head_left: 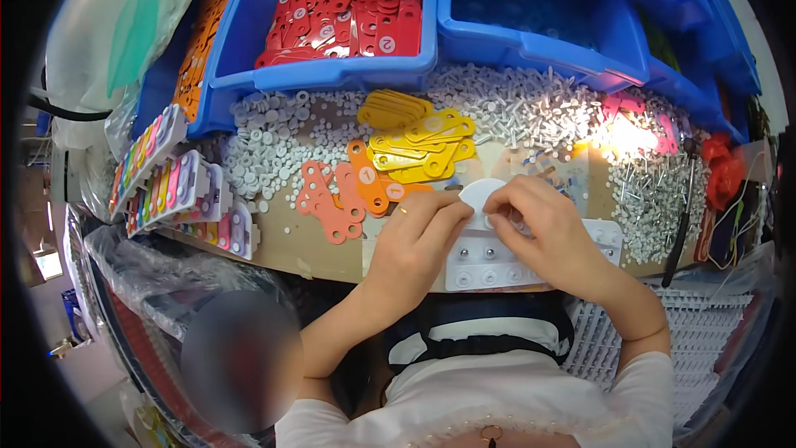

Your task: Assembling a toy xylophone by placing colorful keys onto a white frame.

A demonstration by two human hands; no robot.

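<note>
A white plastic base point(466, 276) with rows of round sockets and small shiny metal pins lies at the table's front edge, in front of me. Beyond it, a white rounded piece point(478, 192) shows between my hands; I cannot tell whether it belongs to the base. My left hand point(417, 236) is closed, its fingertips pressed at the left edge of this rounded piece. Over the base, my right hand point(549, 236) bends in with thumb and forefinger pinched together at the rounded piece. Whatever sits in that pinch is too small or hidden to name.
Yellow point(427, 145), orange point(366, 174) and coral key plates point(319, 199) lie beyond my left hand. White washers point(269, 145), white pegs point(514, 104) and metal pins point(655, 207) spread around. Blue bins point(332, 75) stand behind; assembled toy xylophones point(186, 191) stack at left.
</note>
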